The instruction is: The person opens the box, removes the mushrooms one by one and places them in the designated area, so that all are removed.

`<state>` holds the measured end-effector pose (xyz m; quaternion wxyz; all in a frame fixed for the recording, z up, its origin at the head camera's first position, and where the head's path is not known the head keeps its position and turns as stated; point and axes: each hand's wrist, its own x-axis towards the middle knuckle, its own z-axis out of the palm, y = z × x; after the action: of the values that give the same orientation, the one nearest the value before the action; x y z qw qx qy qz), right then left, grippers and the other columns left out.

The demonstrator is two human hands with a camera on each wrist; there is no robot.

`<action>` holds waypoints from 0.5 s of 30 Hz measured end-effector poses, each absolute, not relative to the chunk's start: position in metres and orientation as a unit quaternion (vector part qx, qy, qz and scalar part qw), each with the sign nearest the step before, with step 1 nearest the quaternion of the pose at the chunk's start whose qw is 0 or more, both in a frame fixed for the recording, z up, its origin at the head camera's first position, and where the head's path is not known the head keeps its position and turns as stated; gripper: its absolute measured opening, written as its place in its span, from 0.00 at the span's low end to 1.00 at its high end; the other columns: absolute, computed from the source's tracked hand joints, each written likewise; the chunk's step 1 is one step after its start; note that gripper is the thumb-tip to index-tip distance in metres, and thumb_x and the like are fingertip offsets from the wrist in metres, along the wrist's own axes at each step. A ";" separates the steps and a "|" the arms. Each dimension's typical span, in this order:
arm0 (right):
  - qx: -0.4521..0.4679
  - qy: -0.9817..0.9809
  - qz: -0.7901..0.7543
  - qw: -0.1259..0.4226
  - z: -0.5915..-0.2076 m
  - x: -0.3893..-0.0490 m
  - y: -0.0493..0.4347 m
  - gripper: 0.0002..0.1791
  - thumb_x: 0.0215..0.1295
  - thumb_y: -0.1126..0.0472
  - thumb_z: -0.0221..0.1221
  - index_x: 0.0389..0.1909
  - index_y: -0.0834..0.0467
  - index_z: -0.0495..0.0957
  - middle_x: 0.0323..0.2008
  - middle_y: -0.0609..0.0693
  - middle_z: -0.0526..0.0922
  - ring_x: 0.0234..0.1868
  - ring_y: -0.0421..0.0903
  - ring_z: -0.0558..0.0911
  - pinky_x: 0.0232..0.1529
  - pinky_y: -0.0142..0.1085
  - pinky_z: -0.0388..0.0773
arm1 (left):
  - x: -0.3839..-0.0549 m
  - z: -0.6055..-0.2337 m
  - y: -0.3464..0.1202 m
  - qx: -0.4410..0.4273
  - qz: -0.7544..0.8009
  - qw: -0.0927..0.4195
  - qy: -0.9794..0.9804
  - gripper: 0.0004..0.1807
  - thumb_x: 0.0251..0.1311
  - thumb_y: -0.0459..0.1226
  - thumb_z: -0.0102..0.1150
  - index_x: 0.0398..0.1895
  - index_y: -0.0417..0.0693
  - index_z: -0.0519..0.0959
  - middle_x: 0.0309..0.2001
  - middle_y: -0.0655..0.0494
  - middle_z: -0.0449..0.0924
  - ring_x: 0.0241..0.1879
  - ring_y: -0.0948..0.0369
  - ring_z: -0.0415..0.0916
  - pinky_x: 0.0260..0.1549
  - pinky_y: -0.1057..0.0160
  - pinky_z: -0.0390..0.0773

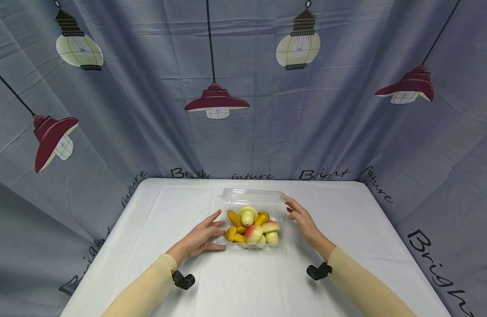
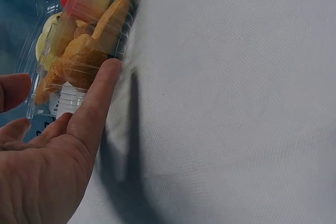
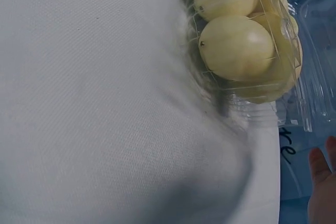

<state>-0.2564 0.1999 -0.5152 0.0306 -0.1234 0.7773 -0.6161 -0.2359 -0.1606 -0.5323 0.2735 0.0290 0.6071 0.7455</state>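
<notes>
- Box (image 1: 277, 213): clear plastic, upright on the white table (image 1: 243, 286), between our two hands; we find it filled with fruit.
- Lid (image 1: 253, 195): clear, raised along the far side of the box and leaving its top uncovered.
- Pale fruit (image 3: 236, 48): several rounded pieces, seen through the right end of the box.
- Red-flushed fruit (image 1: 253, 234): two on show, toward the front and right of the box.
- Yellow pieces (image 1: 234, 217): some long, some rounded, mostly in the left half of the box.
- Left hand (image 1: 202, 237): fingers spread, thumb well apart, tips at the left wall of the box; nothing grasped. We cannot tell how firmly they touch.
- Right hand (image 1: 304, 219): fingers loosely extended toward the lid's right corner, beside the box; nothing grasped that we can see. Contact with the lid, we cannot tell.
- Wrist cameras (image 1: 183, 280): two, black, one at each cream sleeve (image 1: 148, 286), nearer us than the box.
- Curtain (image 1: 259, 149): grey-blue, beyond the box, printed with lamps (image 1: 217, 103) and black lettering (image 1: 323, 175).
</notes>
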 end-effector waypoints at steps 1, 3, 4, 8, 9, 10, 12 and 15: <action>-0.120 0.778 -0.616 0.033 -0.515 -0.257 0.200 0.39 0.67 0.70 0.43 0.81 0.55 0.55 0.80 0.60 0.52 0.78 0.64 0.54 0.77 0.60 0.50 | -0.236 -0.532 -0.161 0.028 0.746 0.273 0.606 0.45 0.72 0.29 0.51 0.85 0.59 0.41 0.80 0.34 0.40 0.76 0.33 0.46 0.53 0.38 0.81; -0.113 0.775 -0.621 0.037 -0.515 -0.258 0.199 0.39 0.67 0.69 0.43 0.81 0.54 0.55 0.80 0.59 0.52 0.78 0.63 0.54 0.77 0.59 0.50 | -0.236 -0.533 -0.161 0.026 0.748 0.273 0.605 0.46 0.71 0.29 0.51 0.85 0.60 0.42 0.81 0.34 0.40 0.76 0.33 0.46 0.53 0.38 0.81; -0.112 0.774 -0.623 0.037 -0.515 -0.259 0.199 0.39 0.67 0.69 0.43 0.81 0.55 0.54 0.80 0.60 0.52 0.78 0.63 0.54 0.77 0.59 0.50 | -0.236 -0.533 -0.161 0.026 0.748 0.273 0.605 0.46 0.71 0.29 0.51 0.85 0.60 0.42 0.81 0.34 0.40 0.76 0.33 0.46 0.53 0.39 0.81; -0.111 0.764 -0.635 0.031 -0.515 -0.262 0.199 0.38 0.67 0.70 0.43 0.81 0.61 0.53 0.78 0.65 0.54 0.77 0.65 0.55 0.77 0.58 0.50 | -0.236 -0.532 -0.160 0.027 0.745 0.272 0.608 0.46 0.71 0.28 0.51 0.85 0.60 0.42 0.80 0.34 0.40 0.75 0.34 0.49 0.52 0.39 0.82; -0.112 0.761 -0.638 0.029 -0.515 -0.262 0.199 0.38 0.67 0.70 0.43 0.80 0.63 0.53 0.78 0.66 0.55 0.77 0.66 0.56 0.77 0.58 0.51 | -0.235 -0.532 -0.160 0.028 0.744 0.272 0.610 0.46 0.71 0.27 0.50 0.85 0.59 0.42 0.80 0.34 0.40 0.75 0.34 0.49 0.52 0.40 0.82; -0.113 0.759 -0.640 0.026 -0.515 -0.263 0.199 0.38 0.66 0.71 0.43 0.80 0.64 0.53 0.78 0.67 0.55 0.77 0.66 0.56 0.77 0.57 0.51 | -0.235 -0.531 -0.159 0.028 0.743 0.272 0.611 0.45 0.71 0.27 0.50 0.85 0.59 0.42 0.80 0.33 0.40 0.75 0.34 0.50 0.52 0.40 0.82; -0.115 0.755 -0.645 0.023 -0.515 -0.264 0.198 0.38 0.67 0.71 0.42 0.79 0.65 0.53 0.77 0.67 0.56 0.77 0.66 0.56 0.77 0.57 0.51 | -0.235 -0.531 -0.159 0.027 0.741 0.272 0.614 0.45 0.71 0.26 0.49 0.85 0.59 0.42 0.80 0.33 0.40 0.75 0.34 0.50 0.51 0.40 0.82; -0.120 0.751 -0.650 0.022 -0.515 -0.267 0.197 0.38 0.67 0.71 0.42 0.80 0.64 0.53 0.77 0.66 0.56 0.77 0.64 0.56 0.77 0.57 0.50 | -0.235 -0.530 -0.159 0.025 0.741 0.271 0.614 0.45 0.72 0.26 0.49 0.85 0.60 0.43 0.80 0.33 0.40 0.75 0.33 0.51 0.51 0.41 0.83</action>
<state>-0.2668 0.1975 -0.5145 0.0215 -0.1195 0.7506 -0.6495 -0.2348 -0.1588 -0.5304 0.2711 0.0246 0.6142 0.7407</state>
